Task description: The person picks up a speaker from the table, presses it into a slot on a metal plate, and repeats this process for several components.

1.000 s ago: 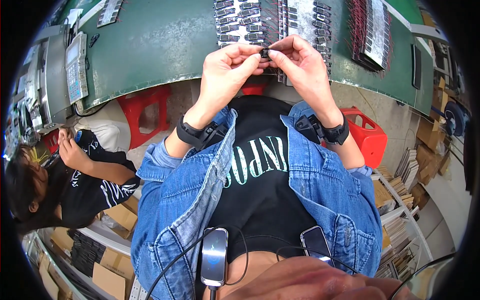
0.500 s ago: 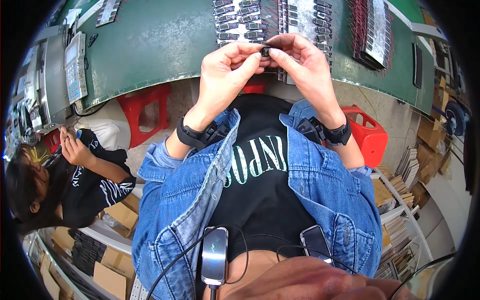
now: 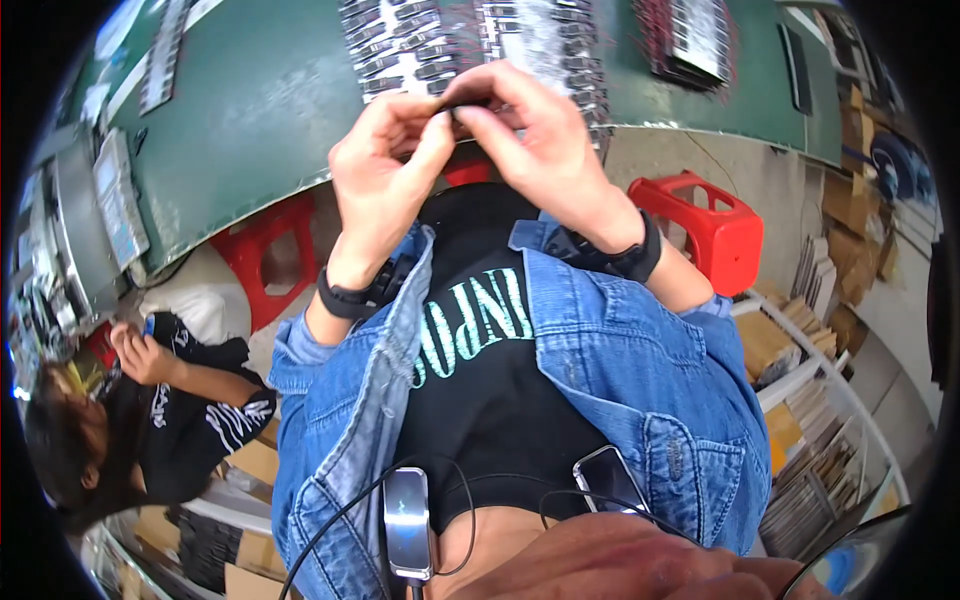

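Note:
My left hand [image 3: 388, 165] and my right hand [image 3: 540, 135] meet above the near edge of the green table [image 3: 250, 110]. Thumbs and fingers of both are pinched together on a small black part [image 3: 453, 112]. Most of that part is hidden behind the fingertips, so its exact kind does not show. Just beyond the hands, rows of small black rectangular modules [image 3: 415, 27] lie on a white sheet. To their right is a second white board [image 3: 530, 45] with similar dark modules along its edges and thin red wires.
A stack of boards with red wires [image 3: 695, 40] lies at the far right, beside a dark flat bar [image 3: 795, 65]. Red stools [image 3: 710, 225] stand below the table. At left, a co-worker [image 3: 190, 400] sits near a grey keypad device [image 3: 118, 195].
The view has shifted, so the table and its boards sit differently in it. Both hands still pinch the black part, which is now more covered by the fingers.

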{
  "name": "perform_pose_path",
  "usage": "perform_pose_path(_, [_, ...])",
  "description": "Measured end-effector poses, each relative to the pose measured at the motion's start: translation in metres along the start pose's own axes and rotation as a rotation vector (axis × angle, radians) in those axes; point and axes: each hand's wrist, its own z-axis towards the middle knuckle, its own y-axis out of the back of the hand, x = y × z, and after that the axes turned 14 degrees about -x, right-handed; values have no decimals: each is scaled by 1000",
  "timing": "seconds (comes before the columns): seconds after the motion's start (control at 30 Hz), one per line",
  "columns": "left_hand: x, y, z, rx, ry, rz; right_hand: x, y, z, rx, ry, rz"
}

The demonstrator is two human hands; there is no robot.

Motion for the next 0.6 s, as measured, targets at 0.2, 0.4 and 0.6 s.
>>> perform_pose_path(0.2, [-7,-8,-6,70,-3,-28,11,13,-23,-86,-258,222])
perform_pose_path(0.4, [-4,-37,-14,163,-220,273,-5,36,-46,-175,-27,-141])
perform_pose_path(0.6, [-5,-38,-11,296,-198,209,-7,62,-67,-255,-153,49])
